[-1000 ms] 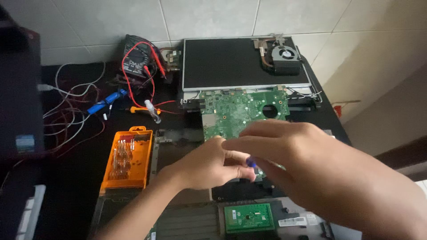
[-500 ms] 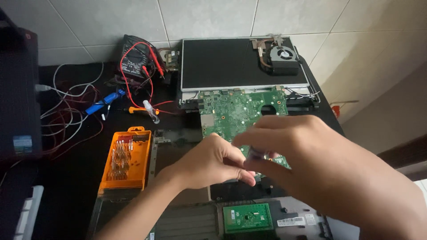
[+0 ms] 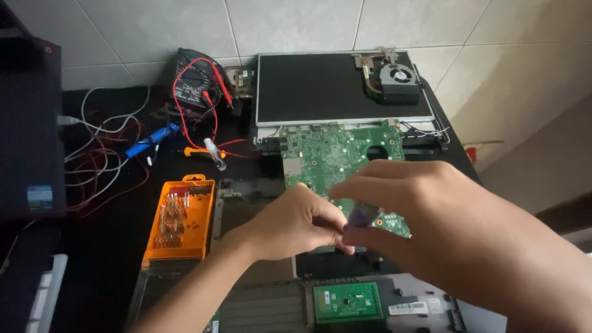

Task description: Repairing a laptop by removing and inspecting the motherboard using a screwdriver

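Two hands (image 3: 296, 225) (image 3: 431, 216); one green motherboard (image 3: 333, 154); one orange bit case (image 3: 180, 219); one multimeter (image 3: 194, 80); one fan (image 3: 398, 77); possibly one small blurred part between fingers.

A single head-mounted view covers the scene; no second view overlaps it. The camera looks forward and steeply down from above the near edge of a dark work table (image 3: 111, 271), toward a tiled wall (image 3: 154, 28) at the far side. It sits close: the left hand (image 3: 296, 225) and right hand (image 3: 431, 216) fill the lower centre and right of the frame, the right forearm running out of the lower right corner. The green circuit board (image 3: 336, 157) lies at frame centre, the dark screen panel (image 3: 320, 86) beyond it. The orange bit case (image 3: 182, 219) marks left of centre; a dark box (image 3: 28, 123) cuts the left edge.
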